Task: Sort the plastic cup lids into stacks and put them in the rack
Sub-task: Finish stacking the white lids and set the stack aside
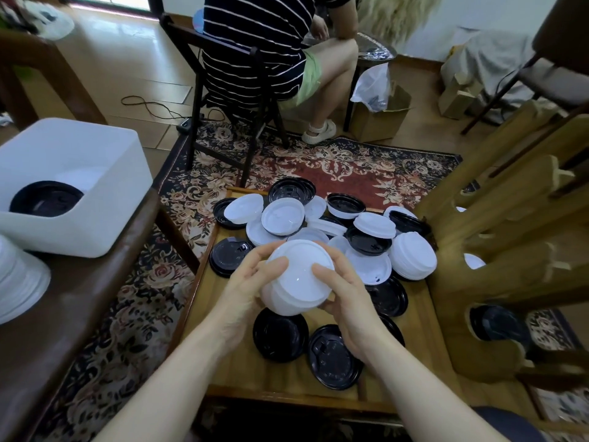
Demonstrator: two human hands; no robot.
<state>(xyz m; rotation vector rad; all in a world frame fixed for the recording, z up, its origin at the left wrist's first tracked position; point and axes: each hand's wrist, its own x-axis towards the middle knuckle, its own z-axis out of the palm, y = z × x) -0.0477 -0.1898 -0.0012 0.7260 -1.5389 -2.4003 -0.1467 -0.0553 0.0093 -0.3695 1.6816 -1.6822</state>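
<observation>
Both my hands hold a stack of white cup lids (294, 282) above the low wooden table (229, 371). My left hand (245, 285) grips its left side with the thumb on top. My right hand (347, 301) grips the right side. A mixed pile of white lids (282, 216) and black lids (366, 240) lies on the table beyond the stack. Single black lids (280, 334) lie nearer to me. The wooden rack (497, 269) stands at the right, with black lids (497, 323) in a lower slot and a white lid (473, 261) in a slot above.
A white bin (105, 173) on the brown bench at the left holds black lids (44, 202). Another white lid stack (19, 282) sits at the far left edge. A person in a striped shirt (255, 52) sits on a dark chair beyond the table, over a patterned rug.
</observation>
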